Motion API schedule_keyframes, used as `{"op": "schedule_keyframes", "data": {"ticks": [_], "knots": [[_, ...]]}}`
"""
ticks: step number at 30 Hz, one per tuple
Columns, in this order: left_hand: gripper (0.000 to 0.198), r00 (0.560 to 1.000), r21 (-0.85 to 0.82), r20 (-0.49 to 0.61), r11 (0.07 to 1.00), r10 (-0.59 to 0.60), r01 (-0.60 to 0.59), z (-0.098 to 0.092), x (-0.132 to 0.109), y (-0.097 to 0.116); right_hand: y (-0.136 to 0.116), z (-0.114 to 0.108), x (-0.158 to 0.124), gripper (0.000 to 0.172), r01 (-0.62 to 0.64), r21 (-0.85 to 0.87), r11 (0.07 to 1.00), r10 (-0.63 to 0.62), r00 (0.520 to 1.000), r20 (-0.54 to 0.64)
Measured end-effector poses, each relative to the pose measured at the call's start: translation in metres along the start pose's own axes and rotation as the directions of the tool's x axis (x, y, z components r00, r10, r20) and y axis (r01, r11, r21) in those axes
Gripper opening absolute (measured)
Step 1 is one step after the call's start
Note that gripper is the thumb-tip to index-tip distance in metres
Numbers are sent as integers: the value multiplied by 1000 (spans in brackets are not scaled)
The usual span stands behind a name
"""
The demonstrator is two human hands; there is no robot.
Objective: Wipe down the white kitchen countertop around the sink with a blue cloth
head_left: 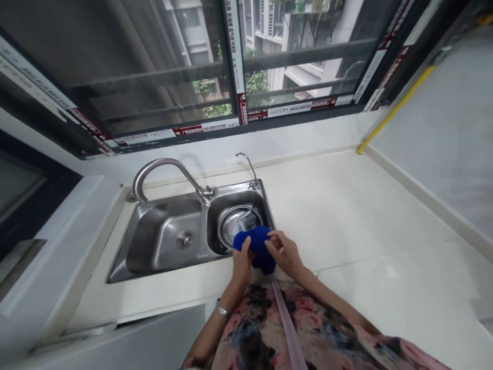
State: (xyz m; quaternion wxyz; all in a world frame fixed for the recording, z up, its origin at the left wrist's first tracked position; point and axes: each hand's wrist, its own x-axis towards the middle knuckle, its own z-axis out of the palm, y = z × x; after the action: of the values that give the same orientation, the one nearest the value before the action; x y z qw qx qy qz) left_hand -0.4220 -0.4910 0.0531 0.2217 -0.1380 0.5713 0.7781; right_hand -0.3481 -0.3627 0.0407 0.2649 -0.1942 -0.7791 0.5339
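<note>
A cream countertop (346, 216) carries a stainless double-bowl sink (205, 221) near its left end. The left basin (154, 246), the larger, shows a round drain (185, 239); the right basin (213, 221) holds a round metal bowl (222, 217) with a perforated metal piece (250, 222) inside. A deep-blue cloth (256, 241), matte, soft and bunched, its lower part drooping, is held up over the sink's front right corner, towards the countertop's front edge. The left hand (242, 261) pinches its left side, thumb on top; the right hand (287, 253), fingers bent, is at its right edge, its grip too small to tell
</note>
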Motion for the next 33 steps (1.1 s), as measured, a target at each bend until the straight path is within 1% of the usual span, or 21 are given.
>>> {"op": "schedule_keyframes", "data": {"ticks": [2, 4, 6, 7, 8, 9, 11, 13, 14, 15, 17, 19, 21, 22, 23, 24, 26, 27, 29, 31, 33], "knots": [[61, 1000, 53, 13, 999, 11, -12, 1, -2, -6, -2, 2, 0, 32, -39, 3, 999, 39, 998, 58], [64, 999, 135, 33, 991, 7, -11, 2, -3, -8, 0, 2, 1, 29, -84, 20, 996, 83, 994, 72], [70, 998, 239, 61, 971, -4, -11, 3, -3, -4, 5, -3, 5, 25, -129, 69, 989, 121, 987, 109], [72, 996, 294, 91, 956, -6, -21, 3, -2, 0, 7, -7, 8, 25, -147, 91, 985, 136, 984, 119], [73, 991, 352, 133, 935, 3, -50, 3, -1, 7, 10, -13, 11, 26, -160, 101, 982, 150, 983, 104], [73, 982, 414, 186, 904, 29, -105, 3, 1, 15, 13, -20, 14, 27, -171, 104, 980, 166, 984, 62], [73, 944, 532, 300, 797, 137, -285, 2, 6, 34, 17, -35, 22, 30, -185, 107, 977, 193, 978, -77], [71, 880, 606, 395, 645, 263, -465, -2, 12, 56, 21, -53, 30, 34, -192, 112, 975, 213, 952, -219], [70, 851, 630, 426, 575, 307, -523, -6, 15, 67, 23, -62, 34, 37, -189, 114, 975, 214, 936, -281], [69, 833, 652, 441, 519, 334, -553, -9, 19, 78, 25, -71, 38, 39, -180, 113, 977, 208, 917, -339], [67, 826, 702, 436, 439, 358, -561, -19, 25, 99, 27, -88, 44, 42, -150, 110, 983, 184, 873, -451], [65, 823, 737, 405, 390, 399, -552, -28, 31, 117, 29, -104, 49, 42, -120, 115, 986, 163, 829, -535], [61, 800, 744, 373, 364, 470, -560, -35, 37, 132, 30, -119, 52, 40, -92, 76, 993, 118, 809, -576], [58, 789, 746, 352, 358, 504, -562, -37, 41, 137, 30, -126, 54, 39, -72, 15, 997, 68, 813, -579], [56, 783, 748, 325, 362, 531, -556, -38, 45, 141, 31, -133, 56, 37, -47, -75, 996, -3, 829, -559], [54, 784, 751, 302, 371, 543, -546, -38, 49, 145, 31, -139, 57, 35, -15, -184, 983, -83, 853, -515], [53, 791, 754, 287, 382, 541, -535, -35, 58, 150, 31, -151, 62, 35, 57, -399, 915, -220, 900, -377], [53, 789, 754, 295, 376, 539, -539, -33, 62, 153, 31, -156, 65, 35, 91, -479, 873, -262, 916, -303], [51, 768, 754, 307, 349, 562, -556, -29, 68, 159, 31, -167, 71, 36, 144, -578, 804, -313, 928, -204], [50, 739, 754, 283, 335, 612, -566, -25, 72, 165, 29, -177, 76, 36, 178, -618, 766, -348, 923, -166], [50, 729, 754, 250, 344, 637, -559, -22, 73, 169, 27, -187, 80, 37, 196, -638, 745, -356, 925, -132]]}}
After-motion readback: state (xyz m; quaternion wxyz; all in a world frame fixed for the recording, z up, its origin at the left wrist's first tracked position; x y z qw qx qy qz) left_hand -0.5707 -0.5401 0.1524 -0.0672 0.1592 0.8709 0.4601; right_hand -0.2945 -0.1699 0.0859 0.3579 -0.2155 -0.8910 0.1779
